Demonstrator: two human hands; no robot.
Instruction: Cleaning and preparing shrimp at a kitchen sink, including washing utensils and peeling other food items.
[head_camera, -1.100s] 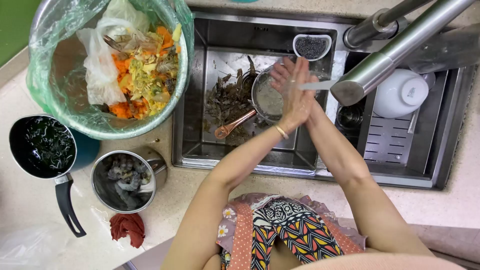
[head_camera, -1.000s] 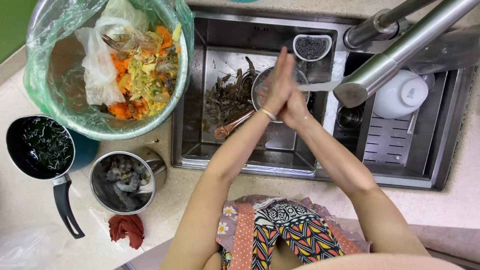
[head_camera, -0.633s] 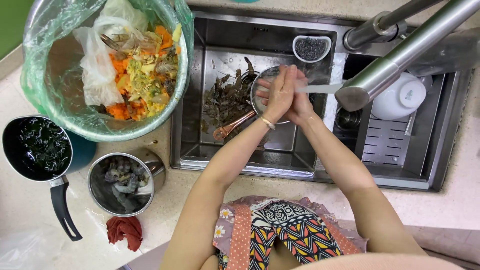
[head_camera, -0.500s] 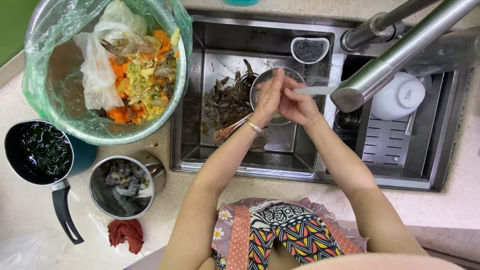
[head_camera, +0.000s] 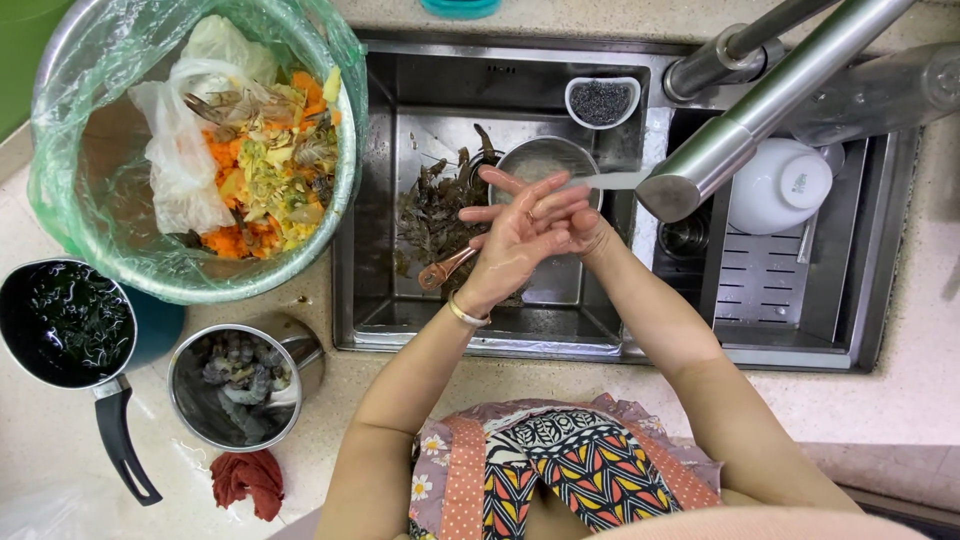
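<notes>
The left hand (head_camera: 515, 245) is rubbing flat over the right hand (head_camera: 580, 228), fingers splayed and gripping nothing, best kept under the brushed steel tap spout's (head_camera: 700, 175) stream and above the stainless steel sink (head_camera: 600, 335).

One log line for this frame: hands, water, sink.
hands: left hand over right hand, empty | tap: running | sink: strainer, shrimp scraps

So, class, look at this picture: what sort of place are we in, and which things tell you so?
Most likely a home kitchen, at the sink. A steel sink sits under a running faucet, where two hands rub together. Beside it stand a lined bin of vegetable scraps and a saucepan of dark greens.
</notes>
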